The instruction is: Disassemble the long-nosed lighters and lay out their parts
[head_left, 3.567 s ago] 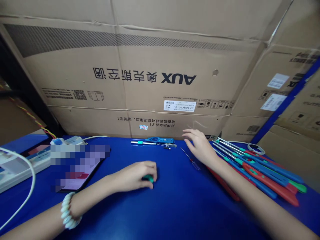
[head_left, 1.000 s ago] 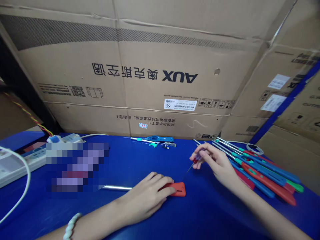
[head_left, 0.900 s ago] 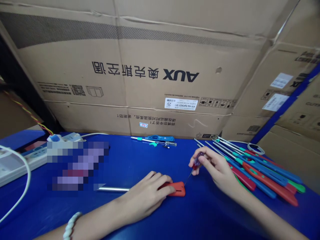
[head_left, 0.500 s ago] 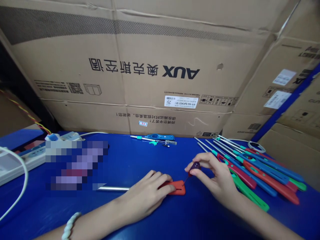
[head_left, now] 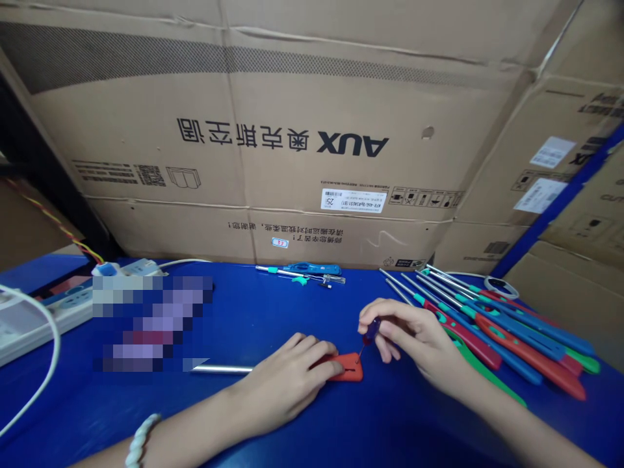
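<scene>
My left hand [head_left: 295,377] presses an orange-red long-necked lighter [head_left: 351,368] flat on the blue table, fingers curled over its handle. The lighter's metal tube sticks out to the left from under the hand. In my right hand [head_left: 412,341] a small screwdriver [head_left: 373,330] with a dark purple handle is pinched between thumb and fingers. Its shaft slants down and the tip meets the lighter's handle near the right end. Whether a screw sits under the tip is too small to tell.
Several lighters in red, blue, orange and green [head_left: 529,341] lie piled at the right. A disassembled blue lighter [head_left: 312,268] lies at the back. White power strips [head_left: 73,302] with cables and a pixelated item [head_left: 156,325] are at the left. A cardboard wall [head_left: 273,169] stands behind.
My right hand's fingers have shifted around the screwdriver handle, and the handle has moved slightly left and leans less. My left hand holds the lighter in the same place.
</scene>
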The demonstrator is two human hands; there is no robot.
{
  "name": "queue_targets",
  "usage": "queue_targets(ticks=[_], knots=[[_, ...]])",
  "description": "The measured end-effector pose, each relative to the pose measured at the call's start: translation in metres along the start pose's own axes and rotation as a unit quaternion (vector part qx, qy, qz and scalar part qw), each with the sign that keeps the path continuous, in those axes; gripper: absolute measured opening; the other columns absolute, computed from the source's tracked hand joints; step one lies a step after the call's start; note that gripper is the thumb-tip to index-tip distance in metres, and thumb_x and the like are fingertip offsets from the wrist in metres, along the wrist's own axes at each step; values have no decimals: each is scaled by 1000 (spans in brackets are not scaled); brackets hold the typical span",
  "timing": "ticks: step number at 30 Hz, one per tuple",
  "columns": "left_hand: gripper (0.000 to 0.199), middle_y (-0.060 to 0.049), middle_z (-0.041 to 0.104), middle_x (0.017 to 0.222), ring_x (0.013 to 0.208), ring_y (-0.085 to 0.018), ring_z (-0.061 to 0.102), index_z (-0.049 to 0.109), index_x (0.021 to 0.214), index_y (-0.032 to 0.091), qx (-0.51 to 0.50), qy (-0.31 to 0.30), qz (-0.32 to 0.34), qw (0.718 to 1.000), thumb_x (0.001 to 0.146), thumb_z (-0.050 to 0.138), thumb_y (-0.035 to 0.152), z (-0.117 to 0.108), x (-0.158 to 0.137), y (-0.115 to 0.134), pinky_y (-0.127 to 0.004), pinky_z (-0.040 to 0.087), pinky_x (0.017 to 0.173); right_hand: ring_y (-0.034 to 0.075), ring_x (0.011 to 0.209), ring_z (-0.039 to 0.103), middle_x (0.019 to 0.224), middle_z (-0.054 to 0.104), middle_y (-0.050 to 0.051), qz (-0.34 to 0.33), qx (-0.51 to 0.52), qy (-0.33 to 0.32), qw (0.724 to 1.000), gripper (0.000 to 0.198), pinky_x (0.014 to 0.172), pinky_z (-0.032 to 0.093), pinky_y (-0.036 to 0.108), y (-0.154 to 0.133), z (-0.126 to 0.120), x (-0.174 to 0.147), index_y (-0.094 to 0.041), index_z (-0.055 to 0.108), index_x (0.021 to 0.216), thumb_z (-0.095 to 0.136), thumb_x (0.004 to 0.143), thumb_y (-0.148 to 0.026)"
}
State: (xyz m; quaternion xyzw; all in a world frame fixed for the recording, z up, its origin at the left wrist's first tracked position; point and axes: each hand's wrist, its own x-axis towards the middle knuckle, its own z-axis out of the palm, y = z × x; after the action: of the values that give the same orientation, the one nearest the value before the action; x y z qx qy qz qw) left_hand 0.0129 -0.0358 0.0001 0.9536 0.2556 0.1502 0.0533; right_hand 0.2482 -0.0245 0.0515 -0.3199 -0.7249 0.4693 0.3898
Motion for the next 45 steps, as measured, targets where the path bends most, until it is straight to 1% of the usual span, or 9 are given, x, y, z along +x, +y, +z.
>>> queue_targets(ticks=[9,15,21,25,29,34,38,42,45], knots=[[27,-6,55,113,99,-21,51,50,115,21,-12,4,-2,1000,92,42,9,1,0,0,-33,39,85,8,50,31,66,50,-4,30,166,27,985,37,44,27,20,13,7,5,-23,43,86,66,79,-52],[26,-6,55,113,98,-21,50,51,115,21,-8,-2,-4,1000,93,42,9,1,0,0,-33,40,84,3,45,28,92,57,3,42,170,41,984,26,43,22,22,13,4,4,-18,59,85,65,83,-43],[26,-6,53,115,100,-21,48,49,116,21,-1,-28,-12,1000,94,41,11,0,0,1,-34,38,86,8,53,29,68,50,-2,52,219,14,974,34,49,24,23,8,8,1,-18,57,96,56,87,-51],[27,-6,54,114,100,-22,48,49,116,21,-1,-23,-10,1000,94,41,10,1,1,1,-34,38,86,8,56,32,68,51,-3,40,203,10,978,30,49,23,22,9,6,2,-22,48,86,70,80,-42],[28,-6,54,112,99,-21,49,50,116,22,-2,-12,-9,1000,93,40,9,2,0,0,-33,39,85,5,53,32,92,55,3,52,174,19,983,21,48,23,23,10,6,2,-18,60,89,61,87,-39],[28,-7,54,113,99,-21,49,49,118,22,-1,-26,-12,1000,93,41,10,3,0,0,-34,39,85,7,52,28,71,51,-1,54,212,16,976,32,50,25,24,8,8,1,-18,58,100,48,93,-47],[28,-6,53,114,99,-21,48,49,118,22,-2,-32,-12,999,94,41,10,2,0,-1,-34,38,86,8,54,31,66,51,-4,34,206,7,978,30,49,24,22,9,5,2,-22,48,87,65,83,-47],[28,-6,53,114,100,-21,48,49,118,22,-1,-27,-11,1000,93,42,11,3,0,-1,-34,38,86,6,53,35,90,58,2,40,159,34,986,16,47,24,22,10,2,2,-19,59,88,63,86,-34],[28,-6,54,112,98,-21,49,50,117,22,-1,-13,-8,1000,92,43,11,3,0,-1,-33,39,85,4,49,30,87,57,3,57,173,41,982,23,48,23,24,8,4,1,-17,65,99,54,92,-36]])
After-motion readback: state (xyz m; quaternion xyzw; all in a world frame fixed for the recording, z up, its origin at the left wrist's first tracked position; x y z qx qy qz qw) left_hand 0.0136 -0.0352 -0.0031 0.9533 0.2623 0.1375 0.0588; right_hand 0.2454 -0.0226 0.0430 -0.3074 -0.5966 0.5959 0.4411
